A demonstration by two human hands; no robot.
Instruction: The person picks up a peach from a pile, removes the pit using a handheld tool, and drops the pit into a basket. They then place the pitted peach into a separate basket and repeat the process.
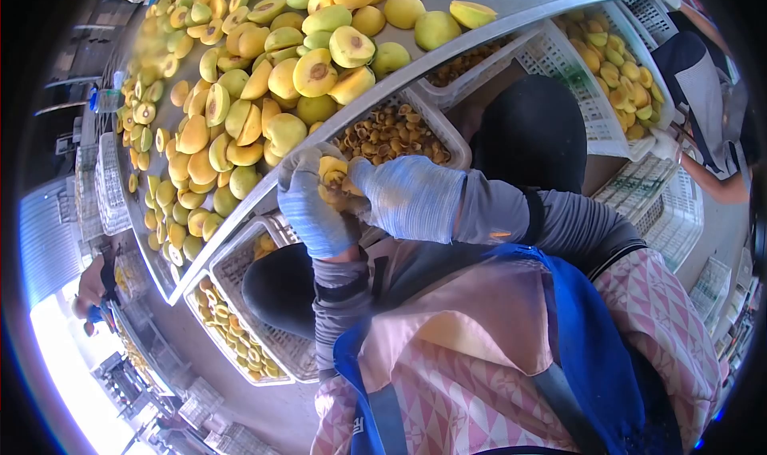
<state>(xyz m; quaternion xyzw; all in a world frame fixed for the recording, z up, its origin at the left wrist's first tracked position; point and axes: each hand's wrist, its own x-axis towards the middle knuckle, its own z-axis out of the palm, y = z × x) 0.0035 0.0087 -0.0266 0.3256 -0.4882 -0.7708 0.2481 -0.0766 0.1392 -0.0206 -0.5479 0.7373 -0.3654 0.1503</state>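
My left hand (313, 203), in a blue-grey knit glove, is closed around a yellow peach half (331, 174) just below the table's metal rim. Against the same fruit presses my gloved right hand (411, 199), its fingers curled inward; whether it grips a small tool is hidden. Many yellow-green peach halves (276, 79) are heaped on the metal table (511, 25) in front of me, some showing pits. Under the rim, beside my hands, a white crate (457, 139) holds brown peach pits (391, 133).
To the lower left stands a white crate of peach halves (232, 331). At the upper right, another crate of peaches (615, 67) is near a co-worker's gloved hand (665, 145). Stacked white crates (651, 207) sit on the right. A person (94, 291) is at far left.
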